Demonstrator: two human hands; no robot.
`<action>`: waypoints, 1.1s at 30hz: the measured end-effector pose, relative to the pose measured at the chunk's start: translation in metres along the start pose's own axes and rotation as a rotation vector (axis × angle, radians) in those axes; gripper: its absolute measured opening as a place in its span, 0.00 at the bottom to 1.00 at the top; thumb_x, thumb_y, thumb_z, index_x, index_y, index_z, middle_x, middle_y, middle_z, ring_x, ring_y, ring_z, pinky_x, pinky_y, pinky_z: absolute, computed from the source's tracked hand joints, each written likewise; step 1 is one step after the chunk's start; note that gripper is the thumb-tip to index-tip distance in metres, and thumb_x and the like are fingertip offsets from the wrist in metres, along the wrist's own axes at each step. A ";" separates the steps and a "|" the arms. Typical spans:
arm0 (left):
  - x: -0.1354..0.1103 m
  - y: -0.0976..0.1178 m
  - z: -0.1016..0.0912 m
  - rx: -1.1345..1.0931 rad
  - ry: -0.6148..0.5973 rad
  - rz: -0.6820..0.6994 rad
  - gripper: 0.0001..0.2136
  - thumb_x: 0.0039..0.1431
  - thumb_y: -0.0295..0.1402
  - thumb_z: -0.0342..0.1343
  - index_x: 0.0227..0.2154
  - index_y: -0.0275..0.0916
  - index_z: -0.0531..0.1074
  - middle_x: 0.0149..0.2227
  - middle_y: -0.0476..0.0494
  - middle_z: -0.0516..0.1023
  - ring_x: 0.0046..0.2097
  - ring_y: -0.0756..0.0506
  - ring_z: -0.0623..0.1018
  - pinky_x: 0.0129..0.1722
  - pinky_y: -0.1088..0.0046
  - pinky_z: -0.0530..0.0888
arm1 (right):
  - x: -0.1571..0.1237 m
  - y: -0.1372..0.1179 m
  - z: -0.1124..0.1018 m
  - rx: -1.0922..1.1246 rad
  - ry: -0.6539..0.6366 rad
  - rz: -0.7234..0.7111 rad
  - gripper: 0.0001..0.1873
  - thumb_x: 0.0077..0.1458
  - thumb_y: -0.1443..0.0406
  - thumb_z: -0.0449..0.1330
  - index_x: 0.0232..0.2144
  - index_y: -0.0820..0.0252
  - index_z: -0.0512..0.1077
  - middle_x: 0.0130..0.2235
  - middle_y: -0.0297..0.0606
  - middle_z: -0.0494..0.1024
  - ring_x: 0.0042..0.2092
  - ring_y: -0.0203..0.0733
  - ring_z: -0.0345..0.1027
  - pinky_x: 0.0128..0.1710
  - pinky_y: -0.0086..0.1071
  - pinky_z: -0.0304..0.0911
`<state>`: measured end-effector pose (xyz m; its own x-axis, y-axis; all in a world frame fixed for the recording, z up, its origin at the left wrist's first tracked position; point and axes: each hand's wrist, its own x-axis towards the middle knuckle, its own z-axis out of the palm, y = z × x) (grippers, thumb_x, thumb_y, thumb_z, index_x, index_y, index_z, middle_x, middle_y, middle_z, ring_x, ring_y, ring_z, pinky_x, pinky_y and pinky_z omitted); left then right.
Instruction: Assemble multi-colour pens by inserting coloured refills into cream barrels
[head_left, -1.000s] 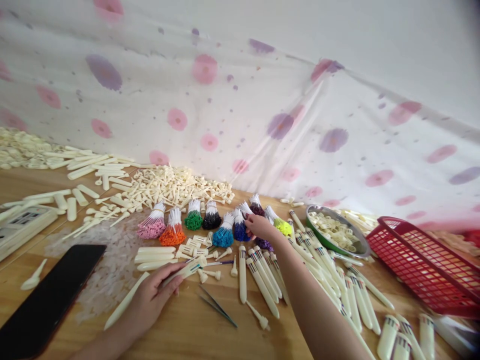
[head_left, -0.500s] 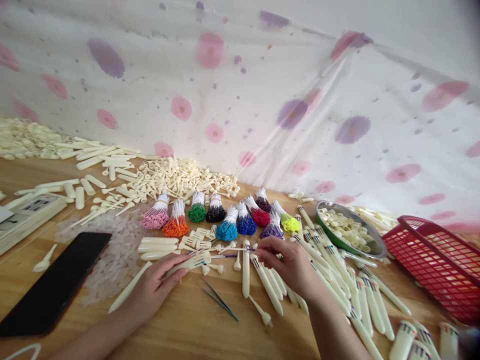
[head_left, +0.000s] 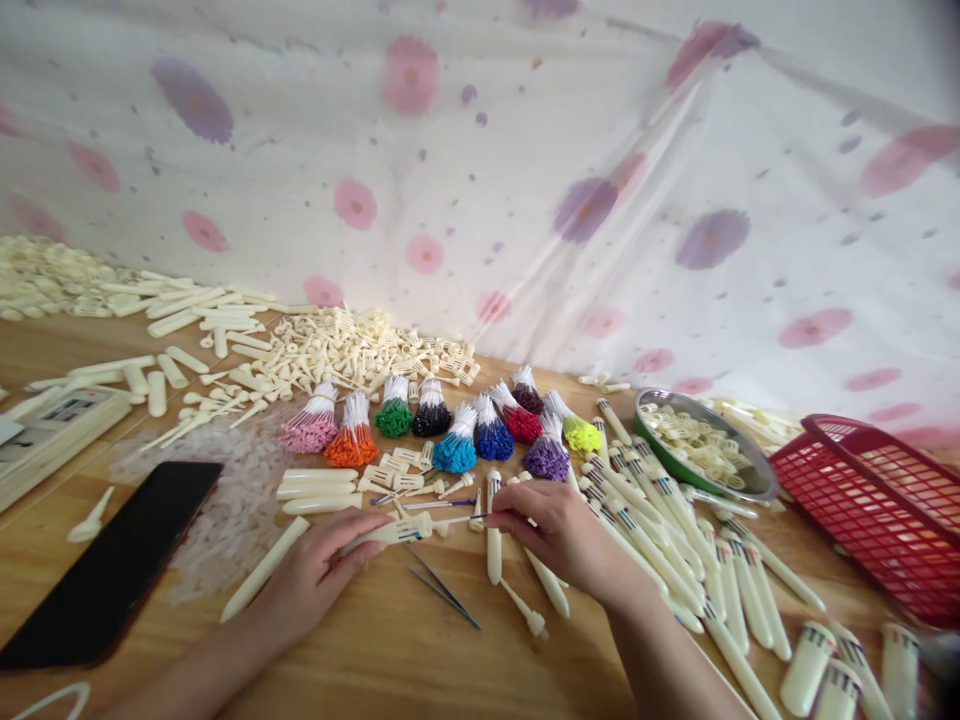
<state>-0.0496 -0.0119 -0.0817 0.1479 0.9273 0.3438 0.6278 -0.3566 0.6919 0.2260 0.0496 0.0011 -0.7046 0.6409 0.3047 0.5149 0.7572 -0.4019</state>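
Observation:
My left hand [head_left: 319, 560] is closed around a cream multicolour pen barrel [head_left: 401, 532] with coloured slots, its end turned to the right. Between the pinched fingers of my right hand [head_left: 559, 530] is a thin white pen refill [head_left: 454, 520] with a blue or purple end. The refill's white tip meets or nearly meets the barrel's end; which of the two I cannot tell. Below them lie metal tweezers [head_left: 444, 592]. More refills [head_left: 442, 504] and an upright-lying cream pen [head_left: 493, 550] are just beyond and beside my right fingertips.
Bundles of coloured refills, such as an orange bundle [head_left: 352, 440], stand behind my hands. Finished-looking pens [head_left: 667, 520] pile up at right, near a bowl of cream parts [head_left: 697, 450] and a red basket [head_left: 870, 510]. A black phone [head_left: 112, 565] lies at left.
My right hand has moved left with the refill, bringing its tip to the barrel's end. My left hand has shifted slightly right. The camera view has tilted a little.

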 end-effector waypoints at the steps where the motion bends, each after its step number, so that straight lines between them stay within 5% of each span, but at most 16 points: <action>1: 0.000 0.000 0.000 0.004 -0.008 0.013 0.12 0.58 0.36 0.52 0.42 0.46 0.76 0.41 0.46 0.82 0.43 0.45 0.79 0.44 0.73 0.75 | 0.000 -0.001 0.000 -0.005 -0.003 -0.005 0.12 0.62 0.62 0.51 0.30 0.61 0.69 0.25 0.35 0.73 0.27 0.35 0.66 0.28 0.26 0.57; 33: -0.003 0.003 -0.001 -0.036 -0.078 0.021 0.12 0.58 0.35 0.53 0.44 0.48 0.76 0.42 0.46 0.81 0.43 0.45 0.79 0.43 0.72 0.75 | 0.000 -0.006 0.014 -0.018 -0.031 -0.082 0.17 0.64 0.60 0.46 0.28 0.60 0.69 0.24 0.35 0.71 0.25 0.35 0.64 0.27 0.27 0.55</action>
<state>-0.0486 -0.0161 -0.0798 0.2205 0.9251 0.3092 0.5964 -0.3787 0.7078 0.2163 0.0432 -0.0083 -0.7592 0.5729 0.3089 0.4637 0.8091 -0.3609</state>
